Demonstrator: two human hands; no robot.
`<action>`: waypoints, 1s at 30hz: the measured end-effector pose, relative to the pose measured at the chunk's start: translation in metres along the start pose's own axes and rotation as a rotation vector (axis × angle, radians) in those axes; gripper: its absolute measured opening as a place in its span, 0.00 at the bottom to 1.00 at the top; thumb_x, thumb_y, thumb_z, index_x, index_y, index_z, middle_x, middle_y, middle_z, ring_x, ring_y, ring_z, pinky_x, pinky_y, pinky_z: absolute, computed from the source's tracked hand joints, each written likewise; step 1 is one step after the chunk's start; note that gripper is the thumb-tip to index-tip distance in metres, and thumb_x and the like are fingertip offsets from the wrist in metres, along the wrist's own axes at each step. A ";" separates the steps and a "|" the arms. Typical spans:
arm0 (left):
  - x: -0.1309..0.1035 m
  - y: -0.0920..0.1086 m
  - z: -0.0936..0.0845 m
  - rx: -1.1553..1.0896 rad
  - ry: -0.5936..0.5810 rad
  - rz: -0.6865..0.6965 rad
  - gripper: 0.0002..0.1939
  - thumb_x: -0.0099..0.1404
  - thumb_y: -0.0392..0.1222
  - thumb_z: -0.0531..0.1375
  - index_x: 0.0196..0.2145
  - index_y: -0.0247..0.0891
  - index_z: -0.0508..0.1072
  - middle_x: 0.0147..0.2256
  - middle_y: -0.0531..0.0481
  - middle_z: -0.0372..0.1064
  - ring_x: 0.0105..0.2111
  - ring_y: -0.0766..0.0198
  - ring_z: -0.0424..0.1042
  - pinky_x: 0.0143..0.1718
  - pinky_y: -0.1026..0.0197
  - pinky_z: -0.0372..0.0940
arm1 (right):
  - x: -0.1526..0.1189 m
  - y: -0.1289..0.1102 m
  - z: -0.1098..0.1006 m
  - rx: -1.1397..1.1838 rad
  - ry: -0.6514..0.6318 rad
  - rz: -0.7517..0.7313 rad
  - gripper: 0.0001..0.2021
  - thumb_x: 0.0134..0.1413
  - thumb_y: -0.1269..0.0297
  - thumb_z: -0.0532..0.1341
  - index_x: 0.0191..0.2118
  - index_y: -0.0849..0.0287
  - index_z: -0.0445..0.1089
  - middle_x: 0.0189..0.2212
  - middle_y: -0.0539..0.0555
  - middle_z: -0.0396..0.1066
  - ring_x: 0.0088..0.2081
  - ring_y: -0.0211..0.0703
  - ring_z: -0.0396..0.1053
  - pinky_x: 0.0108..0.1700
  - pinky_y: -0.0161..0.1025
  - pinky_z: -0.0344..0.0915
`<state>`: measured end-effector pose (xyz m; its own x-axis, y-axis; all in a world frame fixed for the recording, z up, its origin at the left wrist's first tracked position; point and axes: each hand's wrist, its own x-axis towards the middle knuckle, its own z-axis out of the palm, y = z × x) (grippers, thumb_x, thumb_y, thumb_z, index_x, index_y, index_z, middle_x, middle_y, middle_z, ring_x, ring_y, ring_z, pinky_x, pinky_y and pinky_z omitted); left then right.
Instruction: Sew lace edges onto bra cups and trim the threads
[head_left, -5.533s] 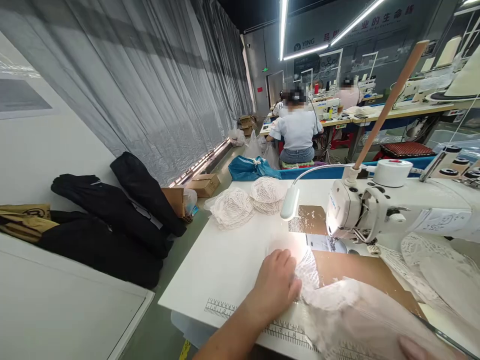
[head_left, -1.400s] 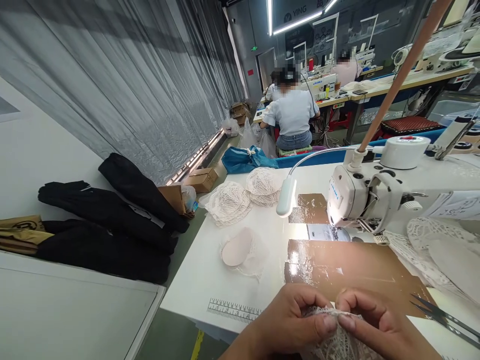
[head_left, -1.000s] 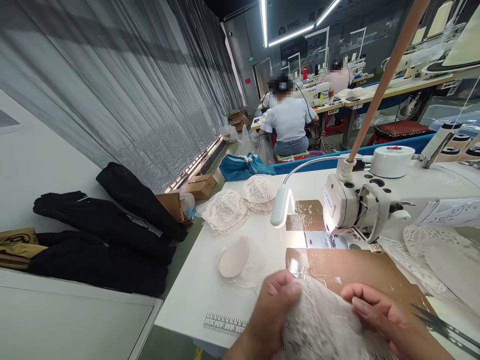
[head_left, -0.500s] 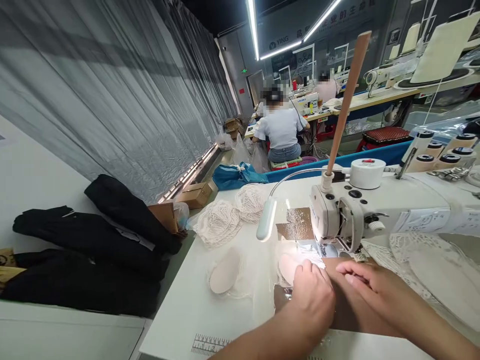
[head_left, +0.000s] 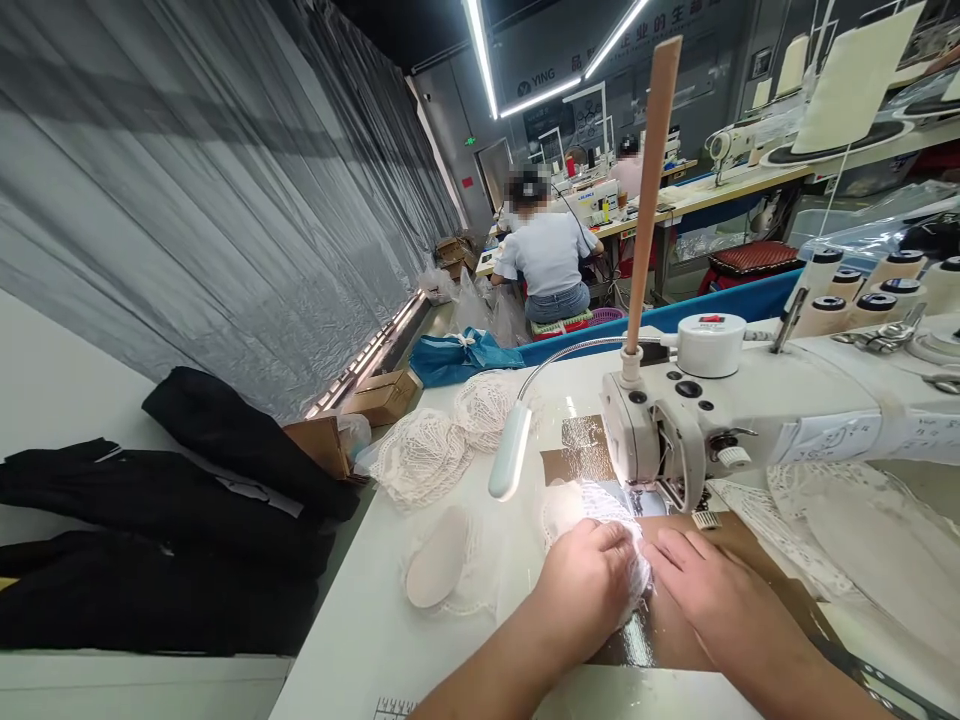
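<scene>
A white lace piece (head_left: 598,502) with a padded cup shape lies on the sewing machine (head_left: 652,425) bed, just left of the needle area and brightly lit. My left hand (head_left: 592,572) presses down on it with curled fingers gripping the lace. From the right, my right hand (head_left: 701,580) meets the lace's near right edge, thumb and fingers drawn together on it. Both hands' fingertips are partly hidden. Beneath them is a brown plate (head_left: 675,640) set in the white table.
A slim lamp (head_left: 510,450) hangs left of the machine head. Lace cups (head_left: 420,455) are piled at the table's far left, with a single cup (head_left: 435,565) nearer. More lace (head_left: 862,530) lies under the machine arm. Several thread cones (head_left: 825,315) stand behind. A co-worker (head_left: 551,255) sits ahead.
My right hand has moved left and down onto the lace edge. My left hand has shifted slightly left, and more lace shows between the hands. The view has turned a little right.
</scene>
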<state>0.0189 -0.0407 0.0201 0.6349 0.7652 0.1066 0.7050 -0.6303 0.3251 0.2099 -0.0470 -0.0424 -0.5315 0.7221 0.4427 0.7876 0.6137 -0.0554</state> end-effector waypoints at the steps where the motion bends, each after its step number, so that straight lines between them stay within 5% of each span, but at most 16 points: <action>1: 0.001 -0.002 0.004 0.028 0.006 0.023 0.10 0.69 0.35 0.49 0.40 0.36 0.71 0.41 0.44 0.71 0.38 0.59 0.69 0.41 0.58 0.66 | 0.001 -0.001 0.000 -0.027 0.007 0.015 0.22 0.44 0.82 0.55 0.47 0.60 0.71 0.34 0.54 0.73 0.32 0.48 0.70 0.30 0.43 0.66; 6: 0.014 -0.013 0.013 0.106 0.085 0.119 0.10 0.68 0.35 0.50 0.41 0.35 0.70 0.43 0.44 0.72 0.36 0.59 0.69 0.40 0.57 0.67 | 0.009 -0.004 -0.003 -0.117 0.040 0.077 0.26 0.40 0.85 0.56 0.46 0.56 0.73 0.39 0.52 0.75 0.33 0.46 0.72 0.31 0.41 0.69; 13: 0.025 -0.026 0.018 0.069 0.144 0.098 0.09 0.66 0.35 0.53 0.41 0.36 0.71 0.42 0.44 0.73 0.36 0.58 0.70 0.39 0.55 0.69 | 0.016 -0.005 -0.009 -0.215 0.057 0.126 0.28 0.35 0.87 0.57 0.43 0.56 0.77 0.36 0.52 0.77 0.16 0.37 0.58 0.18 0.37 0.59; 21: 0.024 -0.031 0.015 -0.025 0.179 0.138 0.14 0.67 0.34 0.52 0.48 0.34 0.71 0.48 0.41 0.73 0.41 0.56 0.71 0.44 0.53 0.69 | 0.018 -0.005 -0.012 -0.204 0.044 0.135 0.27 0.36 0.84 0.58 0.42 0.54 0.78 0.36 0.51 0.78 0.16 0.37 0.59 0.18 0.38 0.63; 25: 0.026 -0.033 0.016 -0.036 0.163 0.072 0.15 0.66 0.33 0.53 0.49 0.34 0.72 0.47 0.41 0.73 0.40 0.56 0.70 0.43 0.53 0.68 | 0.017 -0.001 -0.012 -0.206 0.020 0.095 0.31 0.36 0.86 0.54 0.44 0.53 0.78 0.38 0.52 0.78 0.15 0.36 0.57 0.17 0.37 0.59; 30: 0.023 -0.032 0.017 -0.028 0.133 -0.068 0.22 0.65 0.35 0.54 0.56 0.38 0.68 0.55 0.42 0.67 0.54 0.49 0.63 0.55 0.45 0.62 | 0.012 0.004 -0.010 -0.127 0.016 0.063 0.31 0.42 0.85 0.50 0.48 0.53 0.75 0.41 0.56 0.77 0.17 0.36 0.61 0.18 0.37 0.59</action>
<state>0.0167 -0.0054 -0.0039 0.5372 0.8179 0.2061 0.7346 -0.5738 0.3622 0.2097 -0.0393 -0.0283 -0.4755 0.7520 0.4565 0.8529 0.5212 0.0297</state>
